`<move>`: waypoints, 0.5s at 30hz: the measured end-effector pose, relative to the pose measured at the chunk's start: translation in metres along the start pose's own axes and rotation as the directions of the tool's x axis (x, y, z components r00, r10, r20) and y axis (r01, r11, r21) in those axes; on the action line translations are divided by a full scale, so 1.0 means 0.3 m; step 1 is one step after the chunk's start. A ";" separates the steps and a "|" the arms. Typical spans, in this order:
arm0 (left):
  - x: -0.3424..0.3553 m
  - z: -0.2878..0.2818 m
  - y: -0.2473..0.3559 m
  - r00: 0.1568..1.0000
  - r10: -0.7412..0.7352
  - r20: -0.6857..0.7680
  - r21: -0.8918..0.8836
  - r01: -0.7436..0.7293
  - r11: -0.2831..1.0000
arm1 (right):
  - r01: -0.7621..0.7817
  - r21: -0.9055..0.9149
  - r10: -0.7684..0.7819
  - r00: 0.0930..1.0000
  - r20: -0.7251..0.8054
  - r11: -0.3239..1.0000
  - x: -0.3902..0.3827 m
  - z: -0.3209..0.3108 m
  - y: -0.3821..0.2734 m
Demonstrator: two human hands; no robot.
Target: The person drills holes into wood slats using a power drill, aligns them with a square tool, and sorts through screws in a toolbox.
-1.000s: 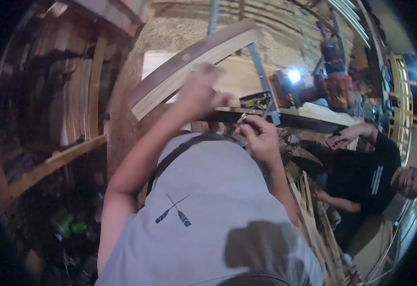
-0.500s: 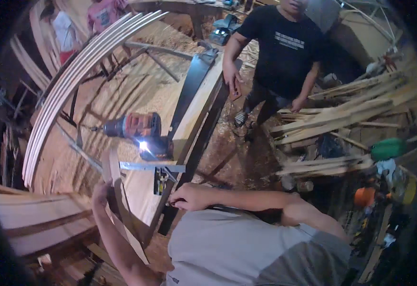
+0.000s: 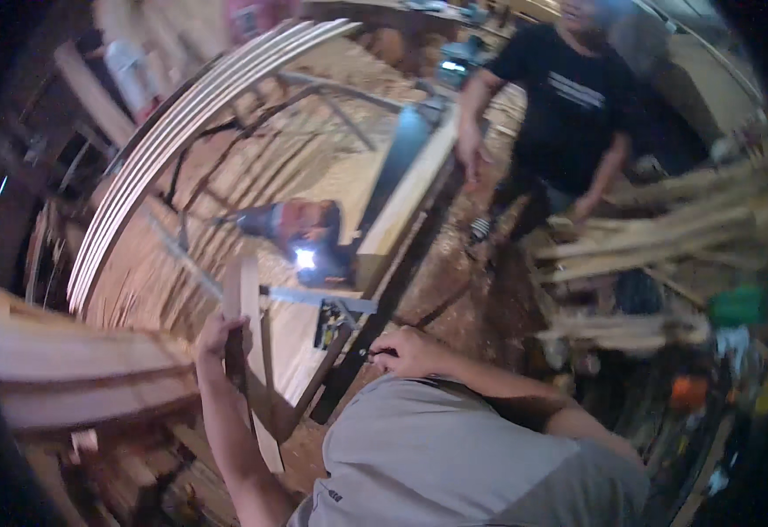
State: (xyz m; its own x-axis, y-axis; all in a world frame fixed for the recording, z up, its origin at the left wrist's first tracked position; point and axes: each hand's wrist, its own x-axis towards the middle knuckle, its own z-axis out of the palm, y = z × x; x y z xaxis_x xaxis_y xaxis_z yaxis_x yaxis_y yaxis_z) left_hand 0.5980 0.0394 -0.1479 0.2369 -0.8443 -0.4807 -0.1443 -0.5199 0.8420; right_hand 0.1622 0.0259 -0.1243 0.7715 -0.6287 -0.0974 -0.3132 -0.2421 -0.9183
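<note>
Sawdust-strewn ground (image 3: 436,294) spreads under the workshop; motion blur softens much of the view. Your counter (image 3: 300,353), pale-topped with a dark right edge, runs away to the upper right. At its near left end is the curved plank (image 3: 245,303), on edge, lower end beside your forearm; whether it bears on the counter cannot be told.

Your left hand (image 3: 219,336) has its fingers closed on the plank's left edge. Your right hand (image 3: 412,354) sits just off the counter's dark edge, fingers curled narrow; whether they pinch something small cannot be told.

Judgement: steadiness of the plank matters most. Grip it near mid-length, thumb opposed to fingers, and hold its face square so that it does not roll on its curve.

Surroundings: stacked pale strips (image 3: 142,162) arc across the upper left; loose timber (image 3: 665,233) fills the right. A co-worker in a dark shirt (image 3: 559,97) stands at the counter's right side. On it lie a handsaw (image 3: 397,162) and a cordless drill (image 3: 313,220), lamp lit, probably glaring toward you. Likely obstacles: the metal rule (image 3: 318,299) and small dark tray (image 3: 328,327) between plank and right hand.
</note>
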 end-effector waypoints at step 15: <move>-0.589 -0.124 0.126 0.574 0.162 -0.803 -0.345 -0.668 0.660 | 0.150 0.017 -0.150 0.961 0.231 0.989 0.221 0.129 -0.049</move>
State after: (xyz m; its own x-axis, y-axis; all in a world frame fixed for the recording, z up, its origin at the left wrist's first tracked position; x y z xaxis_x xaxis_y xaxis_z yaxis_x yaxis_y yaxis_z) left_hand 0.5865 0.1737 -0.0219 0.8840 -0.4641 0.0571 0.0776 0.2660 0.9609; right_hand 0.2394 0.0165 -0.1321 0.9166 -0.3974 -0.0444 -0.1841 -0.3208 -0.9291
